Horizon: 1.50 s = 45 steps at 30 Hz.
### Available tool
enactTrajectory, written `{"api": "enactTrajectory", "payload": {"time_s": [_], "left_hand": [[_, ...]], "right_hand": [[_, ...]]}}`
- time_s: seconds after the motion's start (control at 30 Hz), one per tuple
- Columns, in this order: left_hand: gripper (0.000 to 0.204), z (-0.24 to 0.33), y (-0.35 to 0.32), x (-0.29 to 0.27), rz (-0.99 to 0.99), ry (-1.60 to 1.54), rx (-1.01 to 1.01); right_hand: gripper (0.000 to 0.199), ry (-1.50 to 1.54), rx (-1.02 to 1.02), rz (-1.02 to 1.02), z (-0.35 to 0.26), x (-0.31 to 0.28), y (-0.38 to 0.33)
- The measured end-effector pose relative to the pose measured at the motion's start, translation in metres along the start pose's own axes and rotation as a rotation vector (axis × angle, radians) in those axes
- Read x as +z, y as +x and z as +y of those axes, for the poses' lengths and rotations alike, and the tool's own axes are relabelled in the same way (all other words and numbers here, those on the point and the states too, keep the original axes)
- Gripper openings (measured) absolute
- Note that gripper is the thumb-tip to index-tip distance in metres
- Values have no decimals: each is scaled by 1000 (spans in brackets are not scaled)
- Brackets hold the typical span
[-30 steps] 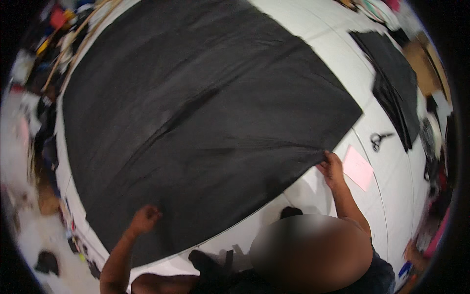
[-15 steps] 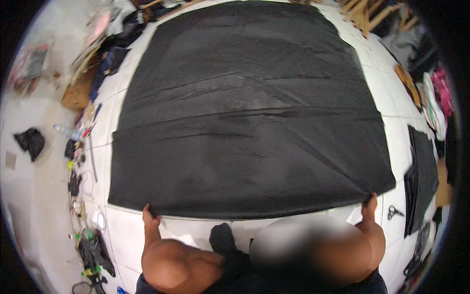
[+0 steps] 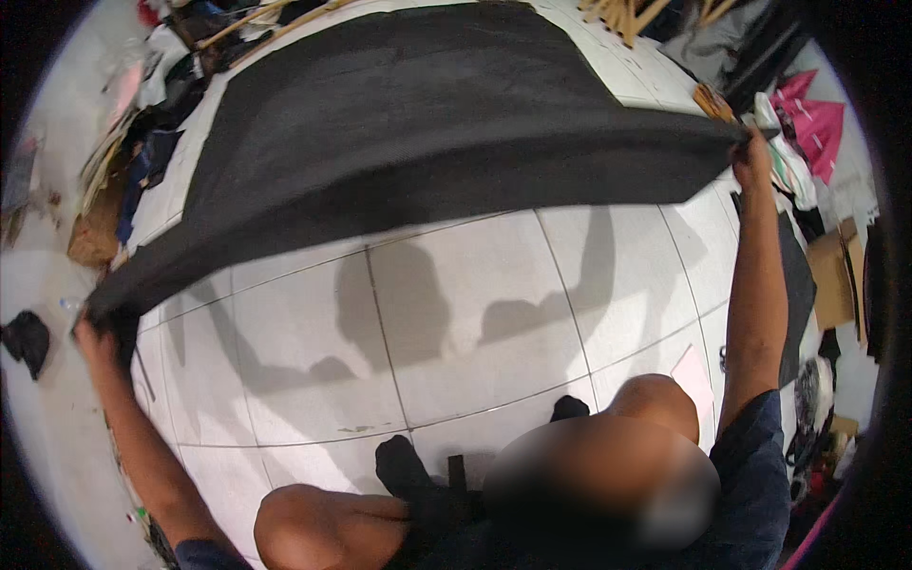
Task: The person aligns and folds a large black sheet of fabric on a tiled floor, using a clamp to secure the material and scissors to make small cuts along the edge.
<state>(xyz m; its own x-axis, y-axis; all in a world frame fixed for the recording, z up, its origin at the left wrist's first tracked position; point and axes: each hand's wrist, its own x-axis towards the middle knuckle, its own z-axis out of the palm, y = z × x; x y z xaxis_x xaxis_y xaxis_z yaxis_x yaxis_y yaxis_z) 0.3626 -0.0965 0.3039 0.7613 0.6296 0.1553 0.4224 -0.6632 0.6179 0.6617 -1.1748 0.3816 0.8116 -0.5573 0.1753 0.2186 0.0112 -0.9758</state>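
A large sheet of black fabric (image 3: 408, 95) lies over the floor ahead of me, its near edge lifted off the tiles and stretched between my hands. My left hand (image 3: 98, 344) is closed on its left corner, low at the far left. Higher up on the right, my right hand (image 3: 751, 160) grips the other near corner. The raised edge sags and curves between the two hands, folding back over the part still on the floor. Both arms are spread wide. My bent knees and dark-socked feet show at the lower edge.
White floor tiles (image 3: 475, 361) carry my shadow. A black bag (image 3: 27, 342) lies at the far left. Clutter and a brown box (image 3: 95, 233) line the left side. On the right are a pink bag (image 3: 812, 123), a cardboard box (image 3: 836, 275) and dark folded cloth (image 3: 796, 294). Wooden sticks (image 3: 632, 19) stand at the back.
Both hands have risen from the floor and moved outward and away from me, pulling up the fabric's near edge. Floor tiles that were under the fabric now show.
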Motion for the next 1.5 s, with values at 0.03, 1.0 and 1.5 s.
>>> {"api": "enactTrajectory", "payload": {"time_s": [0.03, 1.0, 1.5], "left_hand": [[36, 18, -5, -11, 2, -752, -203], [35, -253, -256, 159, 33, -726, -751], [64, 205, -254, 250, -939, 616, 732]], "right_hand": [[23, 66, 0, -114, -36, -22, 13], [34, -368, 653, 321, 283, -211, -255], [43, -1365, -320, 200, 234, -105, -295]]}}
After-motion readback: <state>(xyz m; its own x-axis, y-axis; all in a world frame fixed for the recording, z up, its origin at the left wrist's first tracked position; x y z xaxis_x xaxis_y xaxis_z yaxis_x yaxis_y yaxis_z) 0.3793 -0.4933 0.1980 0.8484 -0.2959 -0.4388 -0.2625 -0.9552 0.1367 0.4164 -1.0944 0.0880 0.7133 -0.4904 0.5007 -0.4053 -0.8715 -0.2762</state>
